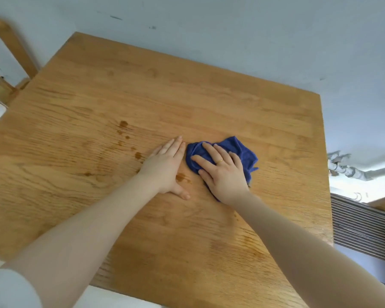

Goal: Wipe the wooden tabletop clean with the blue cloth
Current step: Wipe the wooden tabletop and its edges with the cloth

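Note:
A crumpled blue cloth (242, 150) lies near the middle of the wooden tabletop (142, 90). My right hand (222, 172) lies flat on top of it with fingers spread, pressing it down; a gold ring is on one finger. My left hand (167, 165) rests flat on the bare wood just left of the cloth, fingers straight and together. Several brown wet spots (123, 124) dot the wood left of my left hand, and one stain (182, 177) sits between my two hands.
A wooden chair back (11, 47) stands off the table's far left corner. A white wall runs behind the table. At the right, beyond the table edge, are a ribbed metal panel (360, 227) and a pipe (351, 171).

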A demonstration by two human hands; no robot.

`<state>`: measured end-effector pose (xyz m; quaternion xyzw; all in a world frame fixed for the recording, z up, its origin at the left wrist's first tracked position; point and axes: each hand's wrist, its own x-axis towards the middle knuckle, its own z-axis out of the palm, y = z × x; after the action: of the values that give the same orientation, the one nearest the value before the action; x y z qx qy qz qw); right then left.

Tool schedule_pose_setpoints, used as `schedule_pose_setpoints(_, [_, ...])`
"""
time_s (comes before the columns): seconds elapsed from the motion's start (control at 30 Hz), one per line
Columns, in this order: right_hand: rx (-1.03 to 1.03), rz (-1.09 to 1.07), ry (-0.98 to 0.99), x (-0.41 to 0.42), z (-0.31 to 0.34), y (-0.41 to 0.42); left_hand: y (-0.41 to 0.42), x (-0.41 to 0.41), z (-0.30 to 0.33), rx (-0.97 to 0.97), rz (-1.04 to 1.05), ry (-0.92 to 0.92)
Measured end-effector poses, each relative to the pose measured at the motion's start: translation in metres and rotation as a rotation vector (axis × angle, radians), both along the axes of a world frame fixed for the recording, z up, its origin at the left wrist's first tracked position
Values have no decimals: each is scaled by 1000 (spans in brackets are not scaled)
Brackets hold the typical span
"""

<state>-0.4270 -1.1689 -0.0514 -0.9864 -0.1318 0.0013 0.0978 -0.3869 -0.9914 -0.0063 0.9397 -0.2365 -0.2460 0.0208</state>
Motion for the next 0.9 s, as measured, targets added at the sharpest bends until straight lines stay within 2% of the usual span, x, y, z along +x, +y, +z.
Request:
schedule_pose_setpoints(0.1, [-15, 101, 10, 26, 4, -14, -3, 0, 4, 5, 1, 13])
schedule_pose_setpoints(0.3, [-14, -217, 69, 99, 3, -1, 3, 5, 9, -10, 9, 19])
schedule_pose_setpoints(0.4, [42, -205, 96, 87, 0, 6, 21, 10, 13, -9, 78, 98])
schedule_pose_setpoints(0.47, [63, -140, 30, 59, -4, 13, 36, 12, 15, 34, 132, 128])
schedule_pose_setpoints(0.57, [54, -30, -4, 39, 1, 17, 55, 21, 20, 181, 59, 34])
schedule_pose_setpoints(0.67, [28, 30, 34, 69, 5, 17, 65, 29, 24, 275, -14, 3])
schedule_pose_setpoints(0.83, [14, -186, 108, 124, 6, 39, 60, 36, 20, 354, -50, -62])
schedule_pose_setpoints(0.9, [26, -168, 100, 111, 3, 41, 63, 40, 17, 331, -46, -63])
